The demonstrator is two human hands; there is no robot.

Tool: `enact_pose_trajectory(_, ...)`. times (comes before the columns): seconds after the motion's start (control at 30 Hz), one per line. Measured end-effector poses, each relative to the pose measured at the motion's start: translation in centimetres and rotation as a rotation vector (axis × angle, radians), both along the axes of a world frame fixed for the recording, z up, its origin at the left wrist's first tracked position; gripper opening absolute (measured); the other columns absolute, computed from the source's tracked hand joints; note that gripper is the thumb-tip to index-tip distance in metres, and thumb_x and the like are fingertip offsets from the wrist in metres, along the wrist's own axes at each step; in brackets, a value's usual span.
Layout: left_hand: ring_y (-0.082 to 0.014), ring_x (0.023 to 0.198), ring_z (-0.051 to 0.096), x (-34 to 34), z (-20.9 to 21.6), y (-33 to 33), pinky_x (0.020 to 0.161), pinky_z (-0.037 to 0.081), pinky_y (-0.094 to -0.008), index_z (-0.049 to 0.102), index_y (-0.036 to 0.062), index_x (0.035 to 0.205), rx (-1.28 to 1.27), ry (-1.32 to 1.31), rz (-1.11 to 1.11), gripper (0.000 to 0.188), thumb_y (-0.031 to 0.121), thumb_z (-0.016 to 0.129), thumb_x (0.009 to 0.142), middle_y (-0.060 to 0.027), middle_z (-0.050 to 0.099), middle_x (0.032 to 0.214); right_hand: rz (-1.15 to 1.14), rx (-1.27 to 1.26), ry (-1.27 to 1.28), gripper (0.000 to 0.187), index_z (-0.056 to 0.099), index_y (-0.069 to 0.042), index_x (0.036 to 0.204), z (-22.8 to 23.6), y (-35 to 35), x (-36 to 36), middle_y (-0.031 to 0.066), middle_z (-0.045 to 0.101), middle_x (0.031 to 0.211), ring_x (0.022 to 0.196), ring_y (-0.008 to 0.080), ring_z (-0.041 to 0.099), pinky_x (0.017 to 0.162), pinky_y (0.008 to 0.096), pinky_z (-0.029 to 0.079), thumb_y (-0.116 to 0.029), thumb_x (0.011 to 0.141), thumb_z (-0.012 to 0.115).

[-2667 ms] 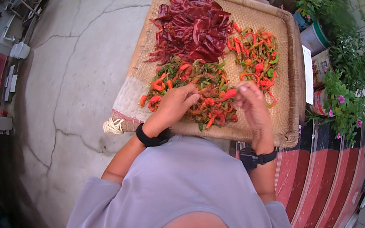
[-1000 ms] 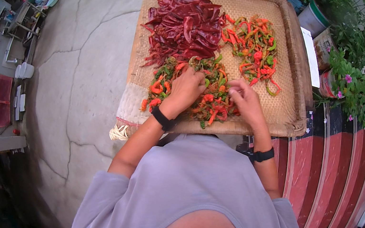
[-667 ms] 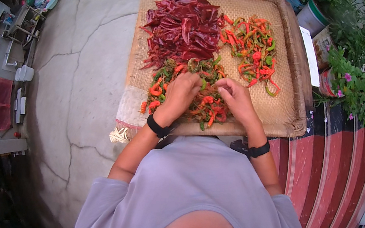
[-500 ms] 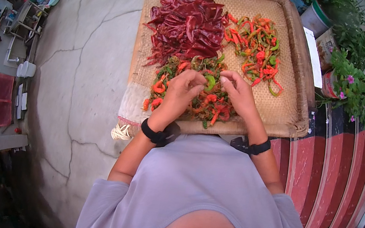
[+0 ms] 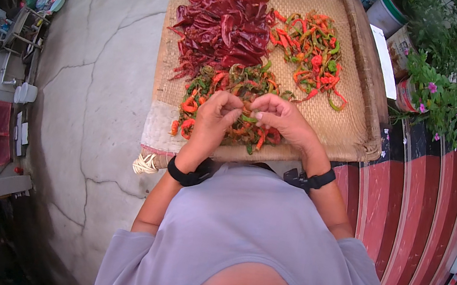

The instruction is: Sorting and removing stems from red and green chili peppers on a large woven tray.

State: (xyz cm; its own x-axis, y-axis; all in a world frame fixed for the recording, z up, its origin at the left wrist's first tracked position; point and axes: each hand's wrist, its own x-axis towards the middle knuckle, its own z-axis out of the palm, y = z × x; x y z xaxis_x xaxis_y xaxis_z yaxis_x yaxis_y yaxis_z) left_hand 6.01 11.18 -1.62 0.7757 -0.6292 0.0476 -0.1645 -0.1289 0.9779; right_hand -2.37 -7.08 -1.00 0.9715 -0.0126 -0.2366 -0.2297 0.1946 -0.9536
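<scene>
My left hand [image 5: 216, 117] and my right hand [image 5: 285, 122] meet over the near heap of tangled chili peppers [image 5: 191, 106], red, orange and green with dull green stems. Both are closed in a pinch, fingertips almost touching. A small green chili pepper [image 5: 248, 119] shows between them, partly hidden by the fingers. Beyond the left hand lies a large pile of glossy dark red dried chilies [image 5: 224, 24]. Farther off to the right is a looser pile of red and green chili peppers [image 5: 316, 60]. All three rest on a woven tray [image 5: 347, 111].
The tray has a raised, rolled rim [image 5: 368, 63] on its right. Flowering plants [image 5: 439, 96] and a white bucket [image 5: 386, 15] stand past it. Red steps [image 5: 380, 210] run along the right, and a cracked concrete floor [image 5: 110, 92] spreads to the left.
Both hands have drawn closer together and slightly toward me, with fingertips now nearly meeting. The green chili pepper between them has come nearer and is more covered. The view has shifted a little.
</scene>
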Motion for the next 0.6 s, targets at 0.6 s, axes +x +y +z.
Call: enact_pose_trajectory(0.6, -0.0071, 0.08, 0.053, -2.9, -1.1, -0.2, 0.074, 0.044, -0.0221, 0.057, 0.0014, 0.102, 0.048, 0.073, -0.099, 0.012, 0.004, 0.056, 0.091, 0.0009, 0.056, 0.089, -0.137, -1.635, 0.021, 0.019, 0.061, -0.01, 0.096, -0.8, -14.7, 0.3, 0.0131, 0.063, 0.09, 0.09, 0.035, 0.061, 0.074, 0.0423, 0.048, -0.012, 0.077, 0.063)
